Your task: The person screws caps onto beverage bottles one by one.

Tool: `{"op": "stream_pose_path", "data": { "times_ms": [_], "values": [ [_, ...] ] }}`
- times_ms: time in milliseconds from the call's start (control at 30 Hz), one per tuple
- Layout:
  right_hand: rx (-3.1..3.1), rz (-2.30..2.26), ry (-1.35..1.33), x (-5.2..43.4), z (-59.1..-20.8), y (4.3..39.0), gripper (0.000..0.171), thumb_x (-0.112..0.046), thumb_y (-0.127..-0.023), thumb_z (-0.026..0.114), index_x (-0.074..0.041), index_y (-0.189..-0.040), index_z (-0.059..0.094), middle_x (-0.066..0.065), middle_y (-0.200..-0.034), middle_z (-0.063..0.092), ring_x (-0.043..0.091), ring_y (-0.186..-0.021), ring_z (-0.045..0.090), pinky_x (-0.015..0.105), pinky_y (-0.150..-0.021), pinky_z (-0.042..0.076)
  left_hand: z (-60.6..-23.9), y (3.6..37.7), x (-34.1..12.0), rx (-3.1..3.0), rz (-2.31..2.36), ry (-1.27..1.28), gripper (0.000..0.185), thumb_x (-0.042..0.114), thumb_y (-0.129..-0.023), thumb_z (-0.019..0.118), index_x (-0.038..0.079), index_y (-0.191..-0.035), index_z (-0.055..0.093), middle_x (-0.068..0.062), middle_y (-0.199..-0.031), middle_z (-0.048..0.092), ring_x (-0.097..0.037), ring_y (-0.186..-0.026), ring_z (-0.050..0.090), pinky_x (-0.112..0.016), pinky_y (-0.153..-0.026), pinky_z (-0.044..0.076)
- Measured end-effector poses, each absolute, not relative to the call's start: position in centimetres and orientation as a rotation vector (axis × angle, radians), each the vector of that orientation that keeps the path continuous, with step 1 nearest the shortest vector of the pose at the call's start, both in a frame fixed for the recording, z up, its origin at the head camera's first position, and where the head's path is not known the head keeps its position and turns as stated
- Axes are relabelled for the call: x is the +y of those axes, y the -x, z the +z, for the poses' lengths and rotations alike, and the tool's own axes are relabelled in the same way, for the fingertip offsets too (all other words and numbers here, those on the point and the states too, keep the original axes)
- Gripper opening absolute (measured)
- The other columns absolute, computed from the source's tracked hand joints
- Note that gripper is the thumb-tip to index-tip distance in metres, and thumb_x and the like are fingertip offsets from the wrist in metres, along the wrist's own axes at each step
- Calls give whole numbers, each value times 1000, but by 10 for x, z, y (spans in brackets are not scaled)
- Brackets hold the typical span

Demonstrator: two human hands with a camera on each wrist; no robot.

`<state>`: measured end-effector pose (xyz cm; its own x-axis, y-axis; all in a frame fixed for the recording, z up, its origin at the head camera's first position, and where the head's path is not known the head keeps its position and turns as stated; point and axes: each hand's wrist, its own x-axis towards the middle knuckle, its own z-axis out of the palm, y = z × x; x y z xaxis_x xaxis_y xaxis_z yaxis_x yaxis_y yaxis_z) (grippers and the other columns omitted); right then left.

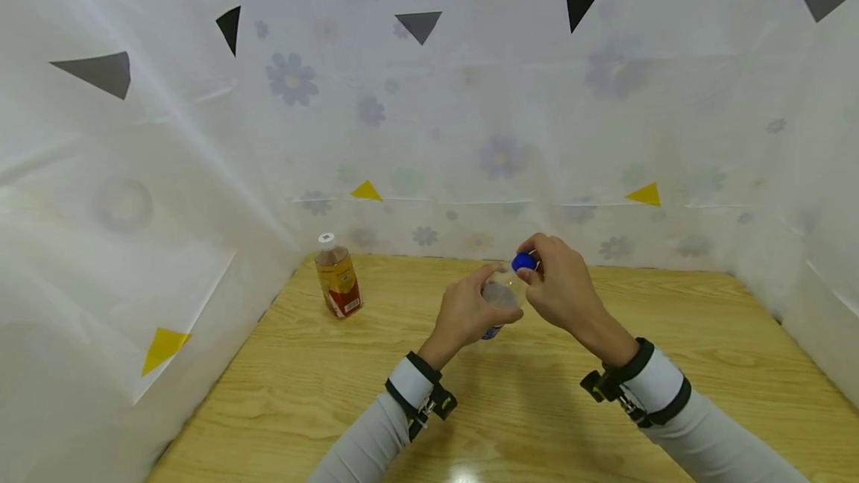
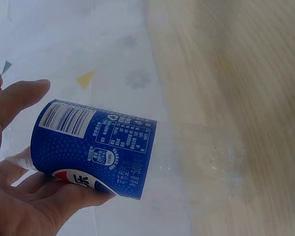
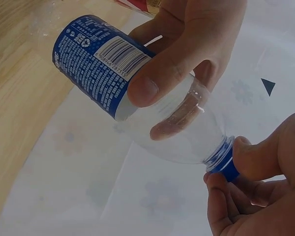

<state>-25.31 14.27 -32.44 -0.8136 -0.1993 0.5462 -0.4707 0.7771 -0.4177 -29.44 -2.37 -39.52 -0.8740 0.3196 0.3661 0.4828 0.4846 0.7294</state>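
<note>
A clear plastic bottle [image 3: 172,132] with a blue printed label [image 2: 93,147] is held tilted above the table, its neck up and to the right in the head view. My left hand [image 1: 467,308] grips it round the upper body, thumb at the label's edge in the right wrist view. My right hand [image 1: 562,285] pinches the blue cap [image 1: 524,262] between thumb and fingers. In the right wrist view the cap [image 3: 227,164] sits at the bottle's mouth. No liquid shows in the bottle's clear lower part [image 2: 201,162].
On the table's left far side stands a bottle of amber liquid [image 1: 338,279] with a white cap and a yellow and red label. The wood-grain table [image 1: 282,393] meets a pale flowered sheet [image 1: 429,125] behind and at both sides.
</note>
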Motion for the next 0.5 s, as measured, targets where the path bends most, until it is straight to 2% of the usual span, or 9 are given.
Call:
{"op": "stream_pose_path", "data": {
  "times_ms": [500],
  "values": [
    [-2462,819,-514,143,-328,253,21,0,-95,64,5,-116,62,20,-98,61,28,-81,57,40,-69,49,-393,293,-25,-2556,-1301,704,68,39,-80,85,24,-141,59,-12,-108,74,-16,-84,69,-23,-63,53]
  ]
}}
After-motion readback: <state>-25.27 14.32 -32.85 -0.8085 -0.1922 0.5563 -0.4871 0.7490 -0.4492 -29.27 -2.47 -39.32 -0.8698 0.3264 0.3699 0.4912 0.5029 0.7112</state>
